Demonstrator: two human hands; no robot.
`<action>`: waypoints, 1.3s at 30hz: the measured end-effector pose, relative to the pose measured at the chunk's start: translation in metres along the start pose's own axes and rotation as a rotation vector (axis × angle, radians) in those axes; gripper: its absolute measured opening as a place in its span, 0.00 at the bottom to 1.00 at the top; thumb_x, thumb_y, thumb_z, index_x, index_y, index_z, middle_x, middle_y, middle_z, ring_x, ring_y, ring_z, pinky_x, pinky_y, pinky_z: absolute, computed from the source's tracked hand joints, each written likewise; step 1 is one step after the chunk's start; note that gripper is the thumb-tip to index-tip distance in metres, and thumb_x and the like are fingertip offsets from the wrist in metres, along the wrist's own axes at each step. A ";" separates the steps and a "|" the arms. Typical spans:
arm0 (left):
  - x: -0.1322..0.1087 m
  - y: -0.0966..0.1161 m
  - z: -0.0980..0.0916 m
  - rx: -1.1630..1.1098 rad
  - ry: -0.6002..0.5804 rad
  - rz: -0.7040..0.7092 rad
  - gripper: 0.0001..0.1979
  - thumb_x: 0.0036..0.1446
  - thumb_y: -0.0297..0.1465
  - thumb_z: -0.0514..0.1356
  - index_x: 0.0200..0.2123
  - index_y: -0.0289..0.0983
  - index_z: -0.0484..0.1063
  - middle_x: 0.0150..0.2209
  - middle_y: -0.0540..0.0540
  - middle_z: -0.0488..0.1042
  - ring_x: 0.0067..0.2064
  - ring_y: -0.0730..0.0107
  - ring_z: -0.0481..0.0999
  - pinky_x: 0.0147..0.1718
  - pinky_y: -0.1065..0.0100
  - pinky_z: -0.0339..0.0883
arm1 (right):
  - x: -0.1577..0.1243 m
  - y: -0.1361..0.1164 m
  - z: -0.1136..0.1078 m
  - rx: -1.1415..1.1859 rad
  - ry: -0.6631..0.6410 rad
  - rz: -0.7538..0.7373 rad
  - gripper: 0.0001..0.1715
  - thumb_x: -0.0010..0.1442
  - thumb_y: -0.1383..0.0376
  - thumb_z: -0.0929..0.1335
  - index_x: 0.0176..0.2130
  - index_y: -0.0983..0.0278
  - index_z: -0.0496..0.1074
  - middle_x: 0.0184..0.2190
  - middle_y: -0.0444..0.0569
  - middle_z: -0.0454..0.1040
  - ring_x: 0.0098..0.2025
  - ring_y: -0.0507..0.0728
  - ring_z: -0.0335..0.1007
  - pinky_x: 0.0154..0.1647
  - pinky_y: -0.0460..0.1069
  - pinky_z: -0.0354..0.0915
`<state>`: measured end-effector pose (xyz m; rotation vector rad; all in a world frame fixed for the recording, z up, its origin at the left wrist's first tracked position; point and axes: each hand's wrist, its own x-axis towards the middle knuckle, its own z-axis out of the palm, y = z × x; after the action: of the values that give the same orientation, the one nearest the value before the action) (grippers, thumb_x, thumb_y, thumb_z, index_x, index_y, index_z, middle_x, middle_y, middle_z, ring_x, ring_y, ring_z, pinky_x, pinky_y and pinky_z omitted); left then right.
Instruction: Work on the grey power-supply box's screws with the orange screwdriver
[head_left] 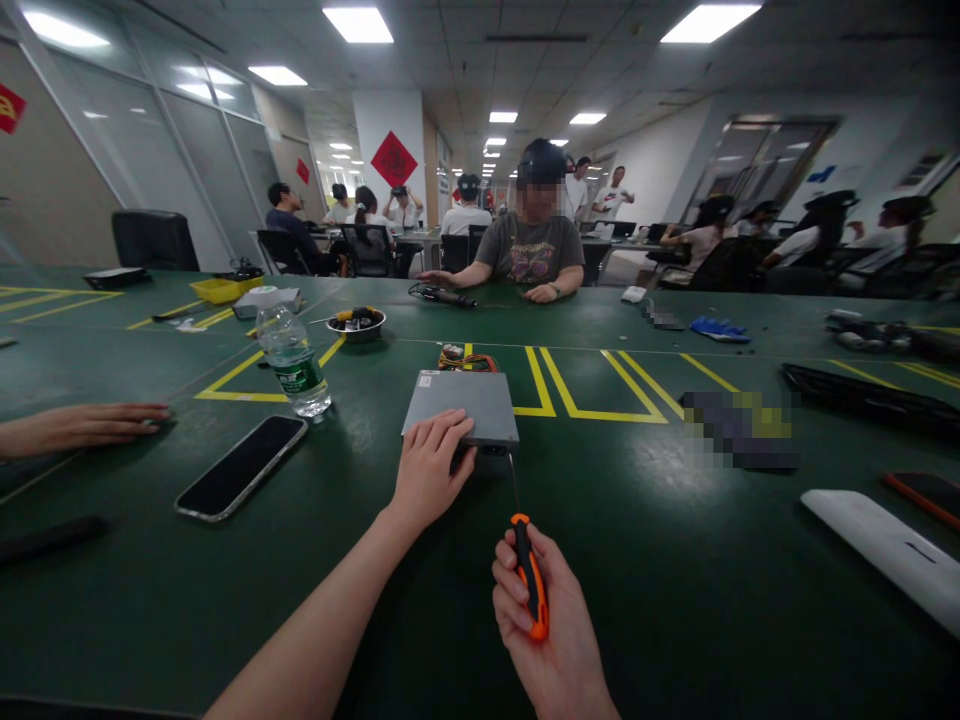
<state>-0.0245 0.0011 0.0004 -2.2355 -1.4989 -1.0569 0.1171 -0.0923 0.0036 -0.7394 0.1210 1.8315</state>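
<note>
A grey metal computer power supply (pixel 469 395) lies on the green table in front of me, its bundle of coloured cables (pixel 469 358) at the far side. My left hand (pixel 431 465) grips its near left part, fingers over the top and thumb down at the near face. In my right hand (pixel 544 590) is an orange and black screwdriver (pixel 531 575), the fingers wrapped round its handle. Its thin shaft points up and away to the near right corner of the power supply. Whether the tip sits in a screw is too small to tell.
Left of the power supply stand a water bottle (pixel 294 360) and a phone (pixel 241 468). A metal bowl (pixel 358 326) of tools is farther back. Another person's hand (pixel 82 428) rests at the left; a person (pixel 529 240) sits opposite. A white object (pixel 889 550) lies at right.
</note>
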 end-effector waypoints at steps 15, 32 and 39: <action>-0.001 0.000 -0.002 0.000 -0.013 0.001 0.16 0.57 0.31 0.53 0.49 0.41 0.64 0.52 0.46 0.68 0.55 0.62 0.63 0.52 0.59 0.54 | 0.000 0.002 0.001 0.018 0.082 -0.007 0.12 0.62 0.65 0.61 0.34 0.71 0.67 0.23 0.45 0.67 0.14 0.41 0.51 0.10 0.37 0.49; -0.001 0.001 -0.004 -0.006 -0.032 -0.001 0.16 0.57 0.31 0.53 0.49 0.41 0.63 0.52 0.46 0.67 0.55 0.62 0.63 0.52 0.58 0.53 | 0.000 0.004 -0.002 0.042 0.013 0.010 0.11 0.60 0.64 0.63 0.36 0.71 0.68 0.22 0.43 0.66 0.12 0.41 0.48 0.10 0.37 0.47; -0.001 0.001 -0.004 -0.018 -0.021 -0.001 0.16 0.56 0.31 0.53 0.49 0.41 0.64 0.52 0.45 0.68 0.54 0.61 0.64 0.52 0.57 0.54 | 0.001 0.005 -0.003 0.037 -0.018 -0.003 0.10 0.51 0.66 0.70 0.30 0.70 0.67 0.21 0.41 0.65 0.12 0.39 0.45 0.09 0.36 0.46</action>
<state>-0.0252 -0.0020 0.0029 -2.2651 -1.5055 -1.0542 0.1132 -0.0945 -0.0006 -0.6969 0.1412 1.8280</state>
